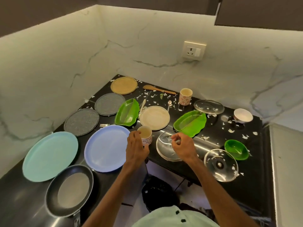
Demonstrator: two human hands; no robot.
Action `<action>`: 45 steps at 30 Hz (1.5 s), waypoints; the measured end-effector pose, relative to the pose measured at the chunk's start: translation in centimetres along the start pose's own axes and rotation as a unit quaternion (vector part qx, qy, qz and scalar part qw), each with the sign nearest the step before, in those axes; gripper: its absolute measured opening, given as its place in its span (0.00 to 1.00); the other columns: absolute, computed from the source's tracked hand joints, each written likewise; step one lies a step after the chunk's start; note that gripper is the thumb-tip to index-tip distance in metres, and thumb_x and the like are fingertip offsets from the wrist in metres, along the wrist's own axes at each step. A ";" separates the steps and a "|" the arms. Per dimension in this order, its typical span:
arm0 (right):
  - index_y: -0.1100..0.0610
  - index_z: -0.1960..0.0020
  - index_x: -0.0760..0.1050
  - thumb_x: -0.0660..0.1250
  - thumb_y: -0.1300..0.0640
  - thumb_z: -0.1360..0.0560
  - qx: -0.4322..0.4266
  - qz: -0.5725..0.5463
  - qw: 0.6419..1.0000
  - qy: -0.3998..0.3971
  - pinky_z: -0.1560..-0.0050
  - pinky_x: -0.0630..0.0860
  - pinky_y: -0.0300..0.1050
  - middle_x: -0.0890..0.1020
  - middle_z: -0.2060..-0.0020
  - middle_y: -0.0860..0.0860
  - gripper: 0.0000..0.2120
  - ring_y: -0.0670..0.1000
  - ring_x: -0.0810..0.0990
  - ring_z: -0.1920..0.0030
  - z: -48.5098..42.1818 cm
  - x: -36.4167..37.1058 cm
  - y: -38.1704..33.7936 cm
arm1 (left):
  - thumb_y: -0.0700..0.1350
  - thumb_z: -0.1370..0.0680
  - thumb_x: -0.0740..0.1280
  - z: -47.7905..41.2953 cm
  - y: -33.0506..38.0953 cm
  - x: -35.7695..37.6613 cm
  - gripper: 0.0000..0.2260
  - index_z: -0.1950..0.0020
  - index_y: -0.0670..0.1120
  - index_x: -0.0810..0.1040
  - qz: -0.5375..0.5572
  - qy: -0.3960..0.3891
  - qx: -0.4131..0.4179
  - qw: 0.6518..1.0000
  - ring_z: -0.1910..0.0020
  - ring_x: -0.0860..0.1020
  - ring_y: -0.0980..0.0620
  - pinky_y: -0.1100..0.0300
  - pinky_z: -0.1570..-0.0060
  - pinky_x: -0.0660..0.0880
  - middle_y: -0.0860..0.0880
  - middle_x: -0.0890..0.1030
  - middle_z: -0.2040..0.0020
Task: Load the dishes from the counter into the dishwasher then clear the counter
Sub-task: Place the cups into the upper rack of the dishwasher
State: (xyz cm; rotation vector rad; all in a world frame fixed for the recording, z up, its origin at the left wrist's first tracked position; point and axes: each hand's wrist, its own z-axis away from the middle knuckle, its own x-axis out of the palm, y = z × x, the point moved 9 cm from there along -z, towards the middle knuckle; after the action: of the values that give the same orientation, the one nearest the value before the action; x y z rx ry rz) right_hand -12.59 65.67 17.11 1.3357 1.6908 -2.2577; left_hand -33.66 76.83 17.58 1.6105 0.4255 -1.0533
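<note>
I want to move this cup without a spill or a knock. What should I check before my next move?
1. Grip of the left hand on the patterned cup: fingers curled round its side, ok.
2. Cup upright: ok.
3. Cup empty: cannot tell.
4. The right hand free: not ok, it pinches a small pale piece over the glass lid.
5. Dishwasher open: cannot tell, not in view.
6. The counter free of litter: not ok, white scraps lie scattered.
</note>
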 end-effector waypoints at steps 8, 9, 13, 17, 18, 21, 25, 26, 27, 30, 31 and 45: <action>0.55 0.52 0.82 0.72 0.61 0.26 -0.075 0.033 0.996 -0.042 0.60 0.80 0.40 0.83 0.60 0.48 0.04 0.44 0.81 0.64 -5.9 0.2 -1.9 | 0.53 0.24 0.72 -3.1 -2.0 4.2 0.31 0.24 0.51 0.64 -0.065 -0.082 -0.109 0.988 0.26 0.64 0.36 0.45 0.31 0.68 0.37 0.54 0.21; 0.55 0.52 0.81 0.72 0.61 0.26 -0.077 0.035 0.995 -0.052 0.60 0.79 0.39 0.83 0.59 0.47 0.04 0.43 0.81 0.63 -6.3 0.3 -1.9 | 0.54 0.24 0.72 -3.2 -2.1 4.7 0.30 0.25 0.51 0.65 -0.071 -0.085 -0.116 0.987 0.27 0.64 0.36 0.45 0.32 0.68 0.37 0.55 0.22; 0.54 0.51 0.81 0.72 0.60 0.25 -0.080 0.040 0.993 -0.082 0.59 0.81 0.41 0.83 0.58 0.47 0.04 0.43 0.82 0.61 -7.6 0.7 -1.5 | 0.55 0.22 0.69 -3.7 -2.2 6.1 0.25 0.28 0.49 0.69 -0.080 -0.082 -0.141 0.983 0.27 0.65 0.38 0.46 0.33 0.70 0.38 0.55 0.22; 0.54 0.51 0.81 0.71 0.59 0.25 -0.076 0.034 0.992 -0.095 0.60 0.80 0.39 0.83 0.57 0.47 0.04 0.42 0.81 0.62 -8.7 0.8 -1.1 | 0.53 0.20 0.68 -4.1 -1.9 6.6 0.22 0.28 0.46 0.70 -0.068 -0.055 -0.156 0.984 0.31 0.69 0.41 0.49 0.36 0.73 0.41 0.63 0.25; 0.54 0.50 0.82 0.71 0.59 0.25 -0.075 0.029 0.992 -0.100 0.61 0.78 0.37 0.83 0.57 0.47 0.04 0.42 0.80 0.62 -9.0 0.7 -1.2 | 0.52 0.19 0.67 -4.3 -1.9 6.6 0.22 0.28 0.45 0.71 -0.060 -0.043 -0.161 0.984 0.32 0.71 0.42 0.50 0.38 0.74 0.42 0.65 0.26; 0.54 0.50 0.82 0.72 0.58 0.24 -0.063 0.006 0.993 -0.096 0.64 0.73 0.32 0.84 0.57 0.47 0.04 0.41 0.80 0.63 -10.7 -0.3 -1.0 | 0.50 0.19 0.67 -4.9 -2.2 6.0 0.21 0.28 0.45 0.71 -0.016 -0.014 -0.180 0.983 0.34 0.74 0.44 0.51 0.39 0.75 0.44 0.71 0.30; 0.55 0.49 0.82 0.72 0.60 0.23 -0.039 -0.013 0.997 -0.062 0.64 0.72 0.31 0.83 0.57 0.49 0.04 0.43 0.80 0.60 -14.4 -2.9 0.2 | 0.49 0.18 0.65 -5.7 -1.6 4.1 0.18 0.30 0.45 0.73 0.028 0.030 -0.166 0.985 0.35 0.77 0.44 0.51 0.39 0.76 0.44 0.77 0.33; 0.56 0.48 0.81 0.72 0.60 0.23 -0.031 -0.017 0.998 -0.042 0.62 0.73 0.32 0.83 0.57 0.50 0.05 0.43 0.80 0.60 -15.6 -3.8 0.5 | 0.49 0.18 0.65 -5.8 -1.3 3.3 0.17 0.31 0.44 0.75 0.065 0.052 -0.165 0.983 0.37 0.78 0.45 0.53 0.41 0.77 0.45 0.79 0.35; 0.57 0.46 0.80 0.72 0.60 0.23 -0.023 -0.018 0.999 -0.015 0.60 0.75 0.34 0.83 0.56 0.51 0.07 0.45 0.80 0.59 -17.0 -4.8 1.1 | 0.50 0.18 0.66 -5.7 -1.2 2.5 0.17 0.33 0.44 0.76 0.108 0.068 -0.176 0.976 0.38 0.79 0.45 0.55 0.43 0.77 0.45 0.80 0.36; 0.57 0.43 0.78 0.74 0.55 0.26 0.011 -0.005 0.997 0.082 0.51 0.81 0.49 0.83 0.50 0.56 0.13 0.53 0.82 0.54 -21.8 -7.9 3.5 | 0.60 0.21 0.68 -5.7 -1.8 1.3 0.21 0.40 0.45 0.82 0.277 0.071 -0.239 0.928 0.42 0.82 0.45 0.55 0.45 0.78 0.46 0.85 0.43; 0.57 0.42 0.77 0.75 0.54 0.27 0.014 0.014 0.995 0.100 0.47 0.81 0.54 0.82 0.48 0.58 0.15 0.56 0.81 0.51 -23.1 -8.6 4.0 | 0.64 0.24 0.69 -5.5 -1.7 1.3 0.23 0.41 0.46 0.82 0.362 0.064 -0.262 0.892 0.42 0.82 0.44 0.53 0.44 0.79 0.46 0.85 0.46; 0.59 0.22 0.60 0.68 0.51 0.20 0.081 0.182 0.973 -0.113 0.36 0.73 0.60 0.68 0.32 0.68 0.32 0.69 0.73 0.35 -32.6 -2.8 8.2 | 0.57 0.23 0.69 -6.4 3.2 2.8 0.26 0.29 0.45 0.73 0.681 -0.005 -0.319 0.659 0.39 0.81 0.40 0.51 0.52 0.82 0.37 0.80 0.37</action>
State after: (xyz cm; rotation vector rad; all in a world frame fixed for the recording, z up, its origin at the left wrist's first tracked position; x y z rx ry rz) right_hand 12.87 86.88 10.99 1.2361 1.1083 -2.2592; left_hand -27.14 80.91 17.17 0.8170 -0.4284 0.2842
